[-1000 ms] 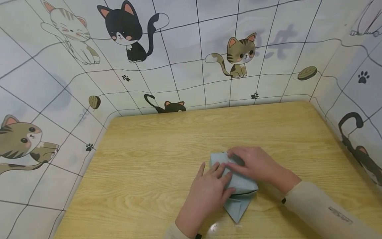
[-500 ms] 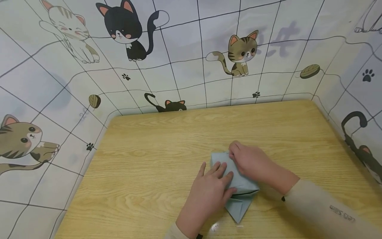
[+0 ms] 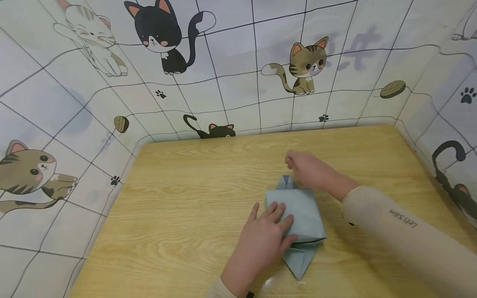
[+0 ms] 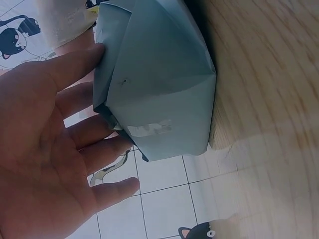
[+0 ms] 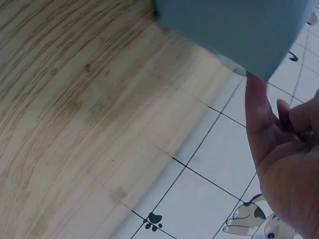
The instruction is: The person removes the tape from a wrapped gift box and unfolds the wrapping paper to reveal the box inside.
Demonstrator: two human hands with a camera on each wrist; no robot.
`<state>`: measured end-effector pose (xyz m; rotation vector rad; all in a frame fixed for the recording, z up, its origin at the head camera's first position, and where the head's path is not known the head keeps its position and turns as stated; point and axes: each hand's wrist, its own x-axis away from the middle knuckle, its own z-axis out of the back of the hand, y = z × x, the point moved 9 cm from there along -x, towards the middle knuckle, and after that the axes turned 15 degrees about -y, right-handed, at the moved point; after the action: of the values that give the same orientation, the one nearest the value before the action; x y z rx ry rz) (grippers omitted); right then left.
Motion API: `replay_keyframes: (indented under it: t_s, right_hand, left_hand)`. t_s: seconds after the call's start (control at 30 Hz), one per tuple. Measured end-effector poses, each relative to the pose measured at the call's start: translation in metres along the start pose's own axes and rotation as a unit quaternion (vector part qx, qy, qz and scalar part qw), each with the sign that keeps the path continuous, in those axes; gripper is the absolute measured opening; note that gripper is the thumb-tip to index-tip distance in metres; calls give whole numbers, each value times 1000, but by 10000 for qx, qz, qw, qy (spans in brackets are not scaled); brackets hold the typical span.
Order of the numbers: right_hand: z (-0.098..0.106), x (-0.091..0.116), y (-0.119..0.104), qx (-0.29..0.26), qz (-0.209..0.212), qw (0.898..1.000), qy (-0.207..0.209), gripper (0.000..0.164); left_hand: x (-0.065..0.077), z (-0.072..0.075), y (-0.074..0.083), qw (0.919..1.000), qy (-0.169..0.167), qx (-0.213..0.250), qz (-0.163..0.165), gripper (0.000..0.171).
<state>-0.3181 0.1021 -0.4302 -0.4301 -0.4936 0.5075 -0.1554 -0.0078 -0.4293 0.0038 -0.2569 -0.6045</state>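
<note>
A package (image 3: 302, 211) wrapped in grey-blue paper lies on the wooden table, with a pointed flap (image 3: 298, 260) at its near end and a folded flap (image 3: 287, 182) standing out at its far end. My left hand (image 3: 261, 236) rests on its top, fingers spread. Above the far end, my right hand (image 3: 309, 167) has its fingers curled in a pinch. Beside its thumb in the right wrist view is a pale translucent strip of tape (image 5: 232, 64); the thumb's tip is hidden behind the paper. Another strip of tape (image 4: 149, 128) shows on the package in the left wrist view.
The pale wooden table (image 3: 186, 207) reaches back to walls covered with a cat-patterned sheet (image 3: 238, 82). Bare wood shows to the left of the package and beyond it.
My right hand has moved from the package's far edge up and away. The far flap now stands out there. My left hand stays on the package.
</note>
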Motion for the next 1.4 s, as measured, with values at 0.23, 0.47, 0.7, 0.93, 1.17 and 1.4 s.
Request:
replay_keyframes:
  t_s: [0.23, 0.47, 0.7, 0.93, 1.17, 1.4]
  right_hand:
    - [8, 24, -7, -120, 71, 9997, 199, 27]
    - [-27, 50, -17, 207, 275, 9952, -913, 46]
    - [-35, 67, 1, 2, -71, 9987, -510, 36]
    - [-47, 81, 6, -632, -835, 9943, -180, 64]
    - [-57, 85, -3, -1169, -943, 9885, 181, 74]
    - [-56, 80, 4, -1487, -1046, 9829, 273, 88]
  left_hand:
    - [2, 2, 6, 9998, 59, -178, -8, 64]
    - [6, -3, 5, 9990, 285, -319, 104, 73]
    - [8, 0, -22, 9957, 726, -199, 540, 76]
    - [0, 17, -63, 9846, 1152, 9, 1317, 57]
    - [-10, 21, -66, 9732, 1164, 1694, 1034, 37]
    - [-20, 3, -80, 9189, 880, 3652, 1205, 52]
